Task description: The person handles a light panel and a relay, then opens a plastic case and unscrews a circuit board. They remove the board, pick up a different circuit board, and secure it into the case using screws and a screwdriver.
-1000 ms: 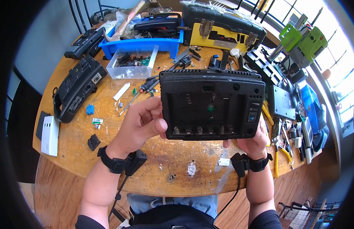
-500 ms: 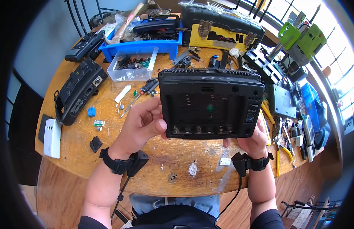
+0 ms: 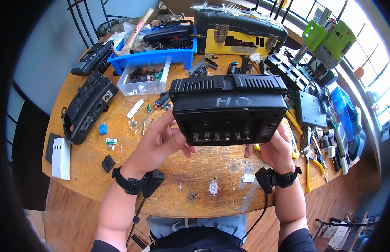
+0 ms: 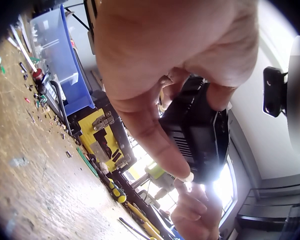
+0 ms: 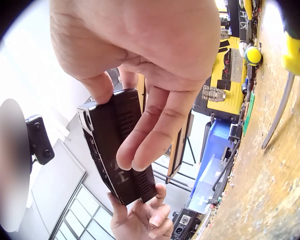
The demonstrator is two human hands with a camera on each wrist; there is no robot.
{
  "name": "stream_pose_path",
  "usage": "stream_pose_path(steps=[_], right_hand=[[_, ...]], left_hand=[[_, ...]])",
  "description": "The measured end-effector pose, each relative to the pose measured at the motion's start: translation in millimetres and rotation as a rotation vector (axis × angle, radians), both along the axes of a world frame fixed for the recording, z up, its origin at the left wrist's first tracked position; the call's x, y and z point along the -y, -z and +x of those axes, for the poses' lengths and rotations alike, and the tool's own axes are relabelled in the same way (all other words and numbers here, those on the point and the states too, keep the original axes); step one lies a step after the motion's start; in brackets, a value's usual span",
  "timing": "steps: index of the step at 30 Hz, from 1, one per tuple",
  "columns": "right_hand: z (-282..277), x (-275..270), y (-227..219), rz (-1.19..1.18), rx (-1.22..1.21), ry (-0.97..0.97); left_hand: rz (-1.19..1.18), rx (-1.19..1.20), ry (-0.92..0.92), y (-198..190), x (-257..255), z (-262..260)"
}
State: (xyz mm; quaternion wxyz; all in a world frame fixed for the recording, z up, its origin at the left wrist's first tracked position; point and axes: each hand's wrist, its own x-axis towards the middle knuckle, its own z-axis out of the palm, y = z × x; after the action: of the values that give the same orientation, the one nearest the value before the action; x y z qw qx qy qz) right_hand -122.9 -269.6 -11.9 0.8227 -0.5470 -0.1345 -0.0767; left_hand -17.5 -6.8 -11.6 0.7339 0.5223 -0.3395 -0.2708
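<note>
A black plastic device housing with vent slots and white hand-drawn marks on its upper side is held up above the table. Metal spring contacts line the lower edge of its hollow face. My left hand grips its left end, and my right hand grips the right end. In the left wrist view, thumb and fingers reach round the housing from both sides. The right wrist view has the right thumb on one edge of the housing, with two fingers lying along its vented side.
A clear bin of small parts and a blue tray with a hammer lie behind. Further back sits a black-and-yellow toolbox. Pliers and other tools crowd the right; a black battery-plate-like device lies left.
Both hands have tilted the housing, so its vented upper side and white marks now show and the hollow face looks foreshortened. The grip at both ends stays.
</note>
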Motion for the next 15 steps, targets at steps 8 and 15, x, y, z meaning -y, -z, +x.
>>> stream_pose_path(steps=[8, 15], right_hand=[[1.4, -2.9, -0.7, -0.079, -0.057, 0.005], [2.1, -2.8, -4.6, -0.099, -0.060, 0.027]], left_hand=[[-0.009, -0.013, 0.077, 1.8, 1.1, 2.2], [0.005, -0.077, -0.026, -9.0, 7.4, -0.1]])
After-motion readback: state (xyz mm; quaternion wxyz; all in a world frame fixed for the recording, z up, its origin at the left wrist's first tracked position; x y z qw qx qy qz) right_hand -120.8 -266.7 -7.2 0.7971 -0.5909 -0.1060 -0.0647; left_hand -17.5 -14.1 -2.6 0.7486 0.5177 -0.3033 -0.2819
